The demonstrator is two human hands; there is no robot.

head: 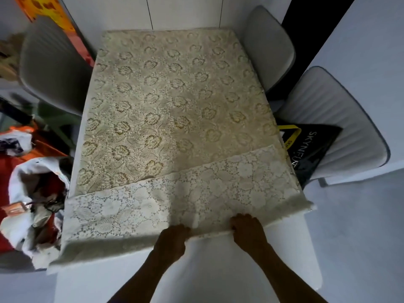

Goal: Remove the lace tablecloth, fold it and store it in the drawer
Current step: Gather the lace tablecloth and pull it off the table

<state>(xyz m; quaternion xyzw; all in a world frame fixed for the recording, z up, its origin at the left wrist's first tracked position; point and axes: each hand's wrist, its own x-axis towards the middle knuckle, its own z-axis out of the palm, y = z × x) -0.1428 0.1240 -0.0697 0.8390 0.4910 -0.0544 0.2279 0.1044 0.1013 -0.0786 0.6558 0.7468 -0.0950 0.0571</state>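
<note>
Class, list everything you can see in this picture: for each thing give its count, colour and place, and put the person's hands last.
lace tablecloth: one, cream with gold flowers, spread over the table, near edge folded back.
table: one, white, centre, bare at the near end.
chairs: three, grey, one left, two right.
black bag: one, yellow strap, on the near right chair.
cloth pile: red, white and orange, left of table.
left hand: gripping the cloth's near fold.
right hand: gripping the same fold, alongside.

Grey chairs (269,49), black bag (314,147), white table (218,270)
</note>
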